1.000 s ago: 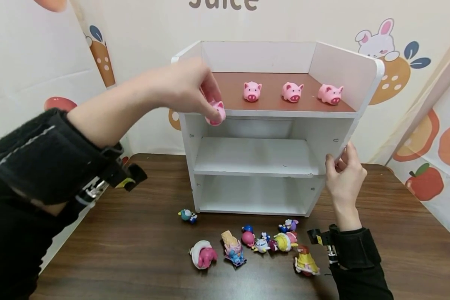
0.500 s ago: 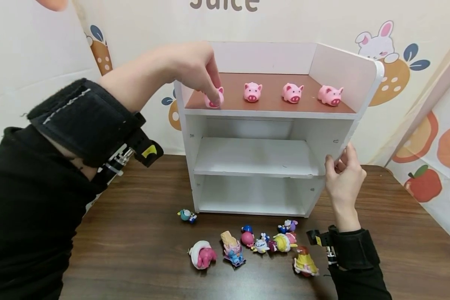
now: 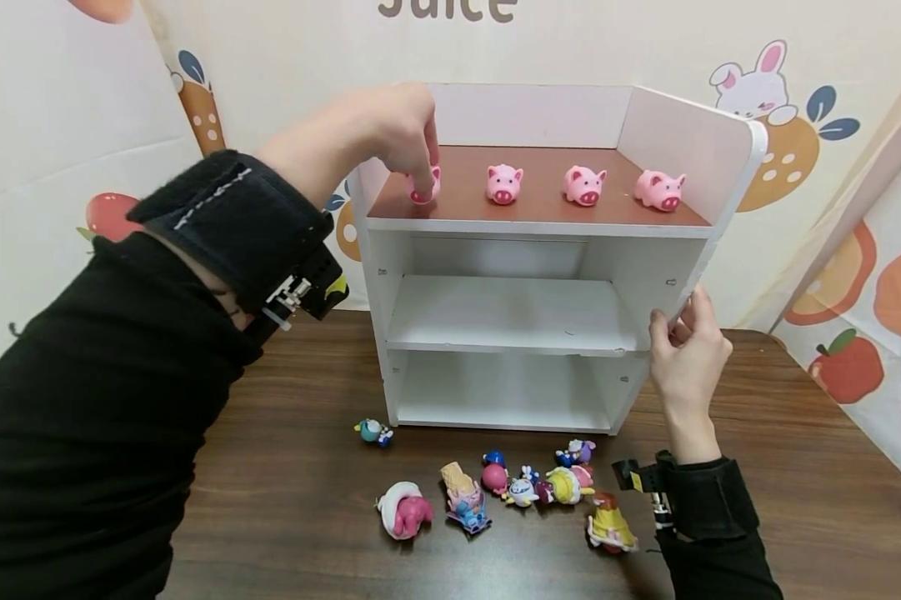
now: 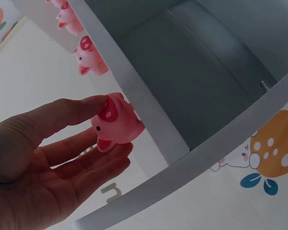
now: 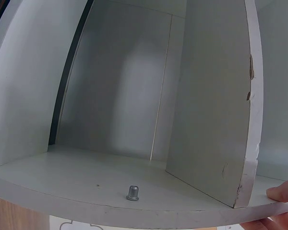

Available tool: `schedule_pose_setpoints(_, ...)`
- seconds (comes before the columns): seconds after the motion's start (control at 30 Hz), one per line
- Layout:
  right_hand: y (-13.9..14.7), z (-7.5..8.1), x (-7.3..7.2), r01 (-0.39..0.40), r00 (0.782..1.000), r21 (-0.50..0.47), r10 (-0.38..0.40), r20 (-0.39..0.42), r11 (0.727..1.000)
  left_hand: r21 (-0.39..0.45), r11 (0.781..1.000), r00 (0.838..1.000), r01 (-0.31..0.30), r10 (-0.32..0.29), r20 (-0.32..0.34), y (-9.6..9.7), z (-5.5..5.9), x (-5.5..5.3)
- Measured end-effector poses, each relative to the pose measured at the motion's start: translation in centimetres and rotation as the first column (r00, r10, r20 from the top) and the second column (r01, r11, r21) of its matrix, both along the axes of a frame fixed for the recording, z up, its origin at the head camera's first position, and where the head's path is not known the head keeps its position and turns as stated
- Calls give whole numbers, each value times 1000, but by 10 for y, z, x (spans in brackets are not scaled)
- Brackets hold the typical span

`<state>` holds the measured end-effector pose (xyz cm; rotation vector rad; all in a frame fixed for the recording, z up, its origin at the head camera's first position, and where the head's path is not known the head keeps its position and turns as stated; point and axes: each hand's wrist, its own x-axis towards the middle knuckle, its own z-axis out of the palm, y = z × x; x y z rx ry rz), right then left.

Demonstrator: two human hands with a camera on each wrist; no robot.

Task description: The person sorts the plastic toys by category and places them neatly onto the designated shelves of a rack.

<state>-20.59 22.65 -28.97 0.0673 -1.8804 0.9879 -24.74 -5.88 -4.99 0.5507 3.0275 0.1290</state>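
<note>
- The row of pigs is judged to be nearly done: three are being borne by the top board [image 3: 543, 187], no hand touching them, while one is being placed or steadied at the row's left end.
- That first pig [image 4: 119, 123] is being pinched by the left hand [image 4: 50, 172], partly closed, with the thumb being laid on the snout and the other fingers being spread beneath and behind. How much of its weight is being taken by the board cannot be told.
- The shelf unit [image 3: 533, 227] is being gripped at its right wall [image 3: 693, 142] by the right hand [image 3: 688, 350], thumb inside, fingers outside.
- As judged, only letting go of the first pig is being left for this row; the figures on the tabletop [image 3: 285, 500] are being touched by neither hand.
- Four pigs are being counted: the one held, then the second pig [image 3: 503, 184], third pig [image 3: 585, 186] and fourth pig [image 3: 660, 191], well apart.
- One shelf unit is being counted, with three levels.
- Among the figures, one bird [image 3: 370, 431], one white-hooded figure [image 3: 411, 515], one cone figure [image 3: 465, 500] and one yellow-skirted figure [image 3: 612, 527] are being told apart; the cluster [image 3: 566, 483] is being left uncounted, its pieces overlapping.
</note>
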Motion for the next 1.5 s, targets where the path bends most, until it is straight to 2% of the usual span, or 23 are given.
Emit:
schedule_pose_setpoints(0.23,0,-1,-1,1,1000,-4,-1,12,1000,21,999,999,-36,35,22,2,-4,-7)
schedule_pose_setpoints(0.57,1,-2,0,9,1000,-6,-9,17,1000,63,996,997,-68,65,47,1,-7,-10)
schedule_pose_setpoints(0.87,-1,0,-1,-5,1000,-2,5,4,1000,71,994,996,-85,83,29,-1,-7,-6)
schedule_pose_setpoints(1.07,-1,0,-1,-8,1000,-5,8,-3,1000,113,992,998,-60,58,23,-4,-6,-2)
schedule_pose_setpoints(1.17,-1,0,-1,-7,1000,-9,7,0,1000,134,990,999,-31,32,-7,-5,-5,1)
schedule_pose_setpoints(1.3,-1,-1,-2,-8,1000,-8,8,-2,1000,197,980,998,-30,41,-52,-7,-4,8)
schedule_pose_setpoints(1.4,-1,-1,-2,-7,1000,-5,7,-4,1000,276,960,994,-35,62,-93,-11,-6,13)
schedule_pose_setpoints(1.5,0,-1,-2,-3,1000,-4,3,-1,1000,379,925,979,8,71,-192,-17,-15,16)
